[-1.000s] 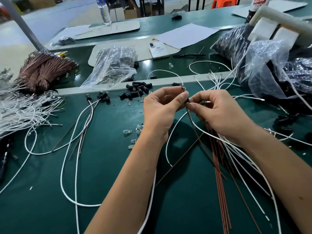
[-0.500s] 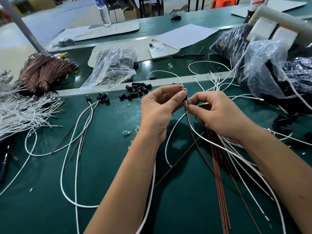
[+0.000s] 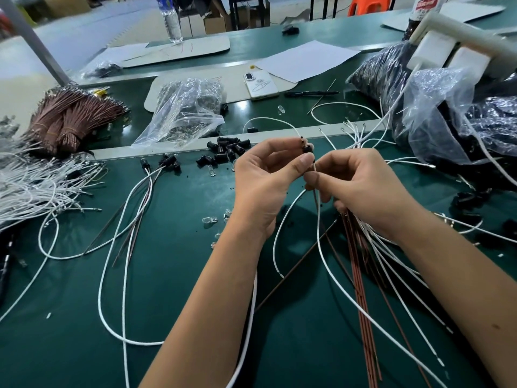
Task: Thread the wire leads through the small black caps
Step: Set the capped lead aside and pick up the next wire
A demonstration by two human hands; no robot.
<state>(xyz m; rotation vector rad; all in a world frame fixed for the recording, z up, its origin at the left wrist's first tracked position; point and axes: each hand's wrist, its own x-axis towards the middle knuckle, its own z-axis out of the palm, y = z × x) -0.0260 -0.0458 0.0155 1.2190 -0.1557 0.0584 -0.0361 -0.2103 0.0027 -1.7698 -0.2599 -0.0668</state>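
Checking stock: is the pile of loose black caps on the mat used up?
No, a cluster of loose black caps lies on the green mat beyond the left hand.

Two hands (image 3: 321,186) meet mid-frame over one black cap (image 3: 307,149); upper centre lie one phone (image 3: 260,84), one pen (image 3: 310,93) and one water bottle (image 3: 171,19); the loose cap pile (image 3: 228,149) resists counting.

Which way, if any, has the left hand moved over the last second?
No real move. The left hand still pinches the black cap just right of the loose cap pile, by the near edge of the pale strip.
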